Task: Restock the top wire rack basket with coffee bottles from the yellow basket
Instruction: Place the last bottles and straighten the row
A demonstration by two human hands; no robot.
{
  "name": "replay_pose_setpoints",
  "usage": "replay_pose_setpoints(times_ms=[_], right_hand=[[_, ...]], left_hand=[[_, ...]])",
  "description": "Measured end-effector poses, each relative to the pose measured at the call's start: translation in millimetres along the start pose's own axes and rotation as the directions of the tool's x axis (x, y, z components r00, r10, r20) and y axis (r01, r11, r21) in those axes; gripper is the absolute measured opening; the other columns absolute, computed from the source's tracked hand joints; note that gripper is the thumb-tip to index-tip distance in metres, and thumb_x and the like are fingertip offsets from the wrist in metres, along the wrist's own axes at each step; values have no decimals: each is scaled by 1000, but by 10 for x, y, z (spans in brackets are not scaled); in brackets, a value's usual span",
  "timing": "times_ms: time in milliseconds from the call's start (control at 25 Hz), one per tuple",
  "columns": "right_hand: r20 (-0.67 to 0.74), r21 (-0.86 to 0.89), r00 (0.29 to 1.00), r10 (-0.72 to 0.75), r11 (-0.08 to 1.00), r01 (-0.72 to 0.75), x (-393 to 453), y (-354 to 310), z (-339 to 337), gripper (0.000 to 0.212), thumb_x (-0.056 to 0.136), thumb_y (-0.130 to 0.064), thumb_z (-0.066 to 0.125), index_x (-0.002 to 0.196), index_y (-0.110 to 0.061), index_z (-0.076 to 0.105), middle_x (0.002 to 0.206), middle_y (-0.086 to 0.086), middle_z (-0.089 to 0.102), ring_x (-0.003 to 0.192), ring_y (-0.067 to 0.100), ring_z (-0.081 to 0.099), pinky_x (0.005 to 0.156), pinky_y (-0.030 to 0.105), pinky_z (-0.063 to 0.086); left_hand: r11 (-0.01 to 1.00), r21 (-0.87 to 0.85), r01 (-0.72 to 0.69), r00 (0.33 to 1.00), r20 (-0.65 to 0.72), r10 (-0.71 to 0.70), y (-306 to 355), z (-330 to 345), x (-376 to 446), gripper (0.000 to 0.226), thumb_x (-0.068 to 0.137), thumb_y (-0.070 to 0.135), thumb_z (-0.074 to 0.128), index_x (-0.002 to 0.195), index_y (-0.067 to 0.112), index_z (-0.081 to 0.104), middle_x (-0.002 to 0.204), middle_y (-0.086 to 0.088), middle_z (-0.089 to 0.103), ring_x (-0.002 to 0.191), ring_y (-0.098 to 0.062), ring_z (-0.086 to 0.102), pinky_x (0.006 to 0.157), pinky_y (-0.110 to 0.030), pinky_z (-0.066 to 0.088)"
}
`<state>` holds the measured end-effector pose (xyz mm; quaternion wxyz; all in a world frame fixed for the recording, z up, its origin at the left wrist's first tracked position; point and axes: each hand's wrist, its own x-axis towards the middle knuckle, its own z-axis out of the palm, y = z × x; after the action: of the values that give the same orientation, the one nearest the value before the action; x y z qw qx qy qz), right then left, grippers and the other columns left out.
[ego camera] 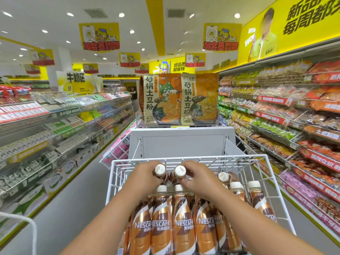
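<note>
Hands work inside the white wire basket (pixel 185 159): the left hand (pixel 147 174) grips one coffee bottle (pixel 160 172) by its neck, the right hand (pixel 196 176) another (pixel 179 173), side by side behind the standing Nescafe bottles (pixel 182 223).

**Brown, White and Yellow in the Aisle**

The coffee bottles (pixel 181 229) wear brown and copper labels with white swirls and white lettering, under off-white caps. The wire rack basket (pixel 187 159) is white. Behind it, two noodle packets (pixel 179 100) show orange and cream panels with dark characters, one bearing a green cartoon dog. Hanging signs (pixel 99 36) are yellow with red lettering.
</note>
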<state>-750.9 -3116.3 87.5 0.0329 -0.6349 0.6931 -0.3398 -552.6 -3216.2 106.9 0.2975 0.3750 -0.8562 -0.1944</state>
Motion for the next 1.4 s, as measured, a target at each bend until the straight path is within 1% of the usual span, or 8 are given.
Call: replay_pose_setpoints(times_ms=[240, 440, 560, 680, 880, 1120, 1280, 1400], right_hand=[[101, 19, 995, -11, 1000, 9, 171, -37, 41, 25, 86, -31, 79, 108, -33, 67, 106, -15, 70, 101, 7, 66, 92, 39, 55], [244, -132, 968, 59, 991, -27, 373, 23, 46, 37, 87, -30, 74, 118, -46, 61, 115, -14, 71, 105, 13, 67, 94, 43, 57], [269, -147, 957, 104, 987, -66, 408, 49, 64, 48, 89, -33, 73, 133, -46, 61, 136, -14, 66, 120, 13, 63, 103, 38, 52], [317, -113, 943, 101, 991, -68, 428, 56, 64, 45, 91, -33, 74, 134, -37, 65, 139, -15, 64, 127, 10, 59, 109, 34, 46], [323, -148, 943, 80, 988, -33, 359, 60, -22, 36, 96, -26, 65, 128, -41, 61, 135, -13, 62, 119, 13, 59, 98, 34, 49], [361, -184, 930, 68, 983, 0, 336, 41, -107, 35, 98, -31, 64, 133, -36, 60, 137, -12, 62, 121, 13, 60, 85, 27, 41], [350, -156, 934, 74, 988, -20, 350, 62, -79, 37, 95, -36, 66, 131, -41, 60, 137, -14, 63, 123, 13, 60, 96, 32, 49], [374, -179, 922, 97, 983, -32, 385, 95, -62, 48, 95, -37, 63, 142, -42, 53, 147, -11, 56, 130, 18, 56, 103, 39, 49]], left_hand=[[998, 45, 50, 996, 73, -53, -201, 64, 143, 25, 77, 14, 77, 95, 31, 74, 88, 11, 73, 85, -13, 66, 75, -31, 55], [998, 51, 47, 985, 165, -55, -286, 101, 252, 23, 79, 17, 74, 97, 30, 69, 95, 9, 71, 91, -15, 67, 80, -32, 56], [986, 159, 48, 971, 224, -84, -341, 151, 316, 30, 81, 31, 77, 109, 29, 66, 111, 5, 67, 100, -18, 63, 84, -31, 52], [974, 228, 17, 959, 271, -80, -334, 143, 361, 38, 85, 37, 75, 119, 27, 62, 122, 1, 64, 103, -19, 59, 83, -30, 46], [987, 157, -37, 960, 280, -8, -297, 96, 233, 50, 94, 28, 67, 142, 35, 55, 144, 6, 58, 125, -17, 57, 93, -24, 44], [985, 104, -138, 948, 303, 101, -134, 59, 187, 35, 103, 33, 55, 136, 45, 59, 128, 24, 60, 117, -2, 55, 97, -24, 42], [966, 156, -208, 948, 274, 160, -97, 96, 150, 42, 104, 43, 45, 146, 43, 46, 133, 16, 53, 125, -7, 51, 104, -32, 43], [944, 159, -291, 927, 293, 236, -98, 128, 71, 48, 100, 57, 45, 147, 54, 37, 132, 26, 48, 122, 0, 48, 101, -30, 44]])
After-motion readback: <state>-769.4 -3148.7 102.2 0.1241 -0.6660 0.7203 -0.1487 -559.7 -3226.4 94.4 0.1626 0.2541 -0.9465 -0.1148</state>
